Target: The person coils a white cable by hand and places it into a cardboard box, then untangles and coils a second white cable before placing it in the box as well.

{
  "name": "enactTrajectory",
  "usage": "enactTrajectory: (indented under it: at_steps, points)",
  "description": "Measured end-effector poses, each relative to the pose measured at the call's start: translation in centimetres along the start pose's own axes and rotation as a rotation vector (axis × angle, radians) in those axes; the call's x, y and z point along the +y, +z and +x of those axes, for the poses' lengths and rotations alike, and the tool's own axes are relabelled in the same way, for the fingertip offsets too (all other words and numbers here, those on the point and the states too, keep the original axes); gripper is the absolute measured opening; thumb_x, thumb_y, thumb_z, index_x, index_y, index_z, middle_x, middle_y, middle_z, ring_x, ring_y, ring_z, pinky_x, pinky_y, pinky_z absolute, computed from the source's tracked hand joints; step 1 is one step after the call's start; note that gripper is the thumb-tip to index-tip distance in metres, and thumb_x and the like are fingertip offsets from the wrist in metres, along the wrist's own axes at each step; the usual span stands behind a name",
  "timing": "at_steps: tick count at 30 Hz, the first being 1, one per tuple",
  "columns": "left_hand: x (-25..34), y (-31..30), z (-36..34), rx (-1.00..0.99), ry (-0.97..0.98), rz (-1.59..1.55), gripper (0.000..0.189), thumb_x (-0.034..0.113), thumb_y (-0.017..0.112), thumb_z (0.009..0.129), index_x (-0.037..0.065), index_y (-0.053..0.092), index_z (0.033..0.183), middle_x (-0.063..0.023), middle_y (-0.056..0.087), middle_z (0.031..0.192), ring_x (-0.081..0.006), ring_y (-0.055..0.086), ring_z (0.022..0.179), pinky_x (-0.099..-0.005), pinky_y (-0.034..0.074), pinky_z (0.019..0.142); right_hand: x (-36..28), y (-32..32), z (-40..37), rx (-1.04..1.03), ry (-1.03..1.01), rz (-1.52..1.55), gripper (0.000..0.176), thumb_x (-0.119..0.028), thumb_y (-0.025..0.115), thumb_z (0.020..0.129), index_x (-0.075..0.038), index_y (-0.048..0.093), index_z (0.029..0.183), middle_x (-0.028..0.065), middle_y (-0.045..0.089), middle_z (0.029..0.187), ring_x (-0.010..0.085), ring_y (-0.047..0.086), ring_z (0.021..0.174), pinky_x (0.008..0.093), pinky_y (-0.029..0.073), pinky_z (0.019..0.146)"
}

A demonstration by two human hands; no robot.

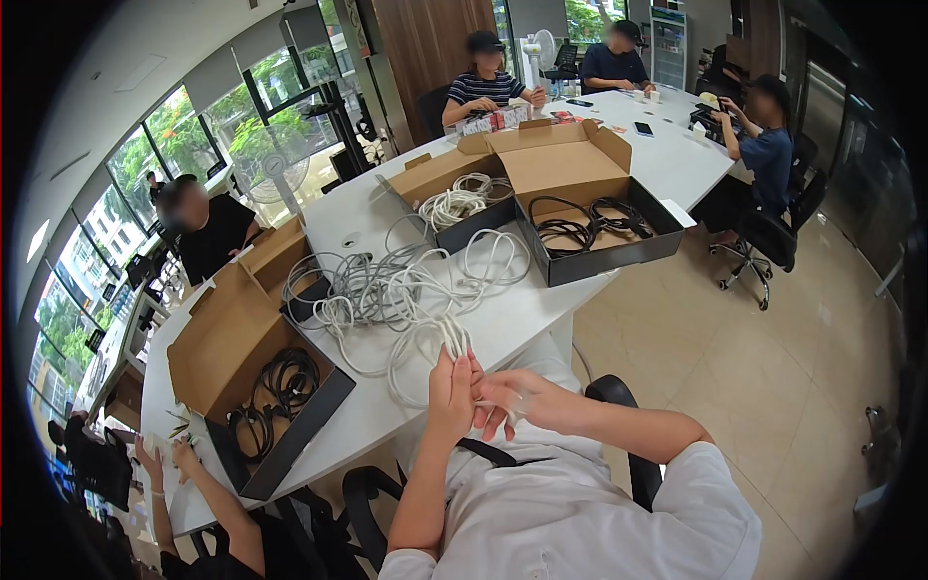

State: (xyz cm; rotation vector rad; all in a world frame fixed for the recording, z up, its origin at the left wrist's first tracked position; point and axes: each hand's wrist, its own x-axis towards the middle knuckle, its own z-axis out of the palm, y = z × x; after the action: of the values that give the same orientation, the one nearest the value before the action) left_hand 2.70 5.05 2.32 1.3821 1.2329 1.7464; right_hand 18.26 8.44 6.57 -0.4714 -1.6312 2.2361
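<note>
My left hand (450, 389) is closed around a looped bundle of white cable (454, 336), just off the table's near edge. Beside it, my right hand (512, 401) has its fingers curled at the lower end of the bundle, slightly blurred. A pale strand shows at those fingers, seemingly part of the same cable. From the held loops the cable runs back toward a tangled pile of white and grey cables (387, 280) on the table.
An open box with black cables (224, 440) stands at left, another (619, 253) at right. Behind the pile, an open box (454, 237) holds white cables. Several people sit around the white table (377, 411); a co-worker's hands (169, 454) are at lower left. Office chairs (773, 232) stand nearby.
</note>
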Motion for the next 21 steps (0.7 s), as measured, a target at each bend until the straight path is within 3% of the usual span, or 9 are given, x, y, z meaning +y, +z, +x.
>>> enactTrajectory:
  at_steps: [2, 5, 8, 11, 12, 15, 18, 21]
  points:
    - [-0.2, -0.3, 0.1, 0.041, -0.103, -0.070, 0.029, 0.025, 0.039, 0.098, 0.000, 0.051, 0.090, 0.0026, 0.043, 0.059, -0.0051, 0.036, 0.051, -0.0224, 0.030, 0.047, 0.5, 0.3, -0.2, 0.102, -0.138, 0.154, 0.026, -0.026, 0.045, 0.099, -0.003, 0.056, 0.095, 0.0081, 0.062, 0.094, 0.0141, 0.064, 0.081, 0.0265, 0.051, 0.066]
    - [-1.2, -1.4, 0.2, 0.032, -0.314, -0.180, 0.034, 0.032, 0.039, 0.098, 0.004, 0.052, 0.086, 0.0041, 0.042, 0.059, -0.0039, 0.033, 0.049, -0.0211, 0.026, 0.044, 1.5, 0.1, 0.0, 0.220, -0.572, 0.010, 0.026, -0.025, 0.047, 0.098, -0.003, 0.058, 0.105, 0.0124, 0.063, 0.105, 0.0223, 0.065, 0.094, 0.0307, 0.051, 0.075]
    - [-1.2, -1.9, 0.0, -0.055, -0.446, -0.349, 0.037, 0.039, 0.039, 0.096, 0.006, 0.052, 0.082, 0.0050, 0.040, 0.056, -0.0035, 0.030, 0.043, -0.0212, 0.021, 0.039, 0.7, 0.4, -0.1, 0.349, -0.845, -0.747, 0.025, -0.023, 0.056, 0.092, -0.004, 0.060, 0.108, 0.0159, 0.060, 0.116, 0.0293, 0.059, 0.109, 0.0378, 0.047, 0.088]
    - [-0.2, -1.2, -0.4, -0.088, -0.500, -0.278, 0.040, 0.041, 0.038, 0.096, 0.007, 0.052, 0.081, 0.0053, 0.039, 0.055, -0.0032, 0.030, 0.042, -0.0218, 0.019, 0.039, -0.3, -0.1, 0.6, 0.413, -1.025, -1.438, 0.039, -0.024, 0.064, 0.084, -0.007, 0.059, 0.119, 0.0132, 0.052, 0.132, 0.0324, 0.048, 0.122, 0.0449, 0.036, 0.101]
    - [0.2, -1.3, -0.5, -0.180, -0.512, -0.286, 0.040, 0.042, 0.037, 0.097, 0.008, 0.052, 0.083, 0.0050, 0.040, 0.055, -0.0029, 0.031, 0.042, -0.0211, 0.020, 0.038, -0.2, -0.3, 0.7, 0.446, -1.022, -1.561, 0.046, -0.030, 0.065, 0.082, -0.011, 0.058, 0.123, 0.0126, 0.048, 0.138, 0.0339, 0.041, 0.128, 0.0514, 0.025, 0.107]
    - [1.6, -1.9, -0.2, -0.354, -0.549, -0.321, 0.041, 0.045, 0.036, 0.097, 0.009, 0.053, 0.088, 0.0041, 0.041, 0.057, -0.0026, 0.032, 0.042, -0.0198, 0.020, 0.037, -2.3, -0.3, 1.0, 0.390, -0.936, -1.702, 0.047, -0.035, 0.064, 0.083, -0.011, 0.059, 0.122, 0.0132, 0.047, 0.139, 0.0339, 0.040, 0.130, 0.0520, 0.021, 0.109]
    - [2.0, -2.1, 0.3, -0.409, -0.579, -0.386, 0.044, 0.047, 0.035, 0.098, 0.008, 0.053, 0.087, 0.0035, 0.042, 0.059, -0.0031, 0.031, 0.042, -0.0205, 0.019, 0.037, -3.3, -1.0, 1.7, 0.177, -0.850, -1.581, 0.049, -0.034, 0.067, 0.081, -0.009, 0.057, 0.123, 0.0148, 0.045, 0.140, 0.0355, 0.037, 0.132, 0.0517, 0.022, 0.109]
    - [1.6, -2.5, 0.4, -0.502, -0.587, -0.393, 0.045, 0.048, 0.036, 0.097, 0.007, 0.054, 0.088, 0.0034, 0.042, 0.060, -0.0032, 0.030, 0.042, -0.0214, 0.019, 0.037, -3.5, -1.9, 2.6, 0.073, -0.819, -1.337, 0.053, -0.031, 0.071, 0.078, -0.006, 0.055, 0.122, 0.0157, 0.049, 0.135, 0.0354, 0.042, 0.128, 0.0480, 0.030, 0.106]
